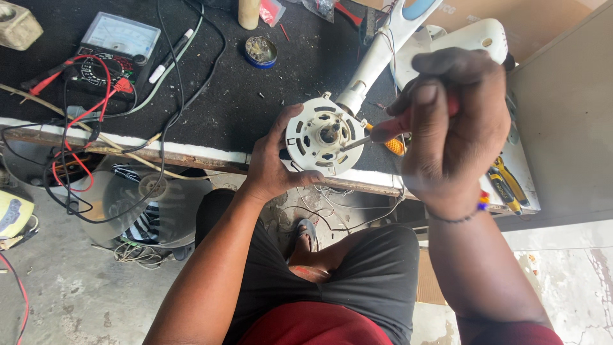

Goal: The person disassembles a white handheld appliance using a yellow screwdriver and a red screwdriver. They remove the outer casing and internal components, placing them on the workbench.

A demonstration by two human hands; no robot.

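My left hand (274,163) grips the rim of a round white fan motor housing (313,121), which is joined to a white fan neck (377,54) lying on the bench. My right hand (450,121) is closed on a red-handled screwdriver (357,143). Its metal tip points at the housing's face, close to the central shaft (329,134). Most of the handle is hidden inside my fist.
A black-topped workbench (217,96) carries an analog multimeter (115,48) with red and black leads, a small round tin (260,51) and a white fan body (472,35). Yellow-handled pliers (507,185) lie at right. A fan blade (147,198) sits on the floor.
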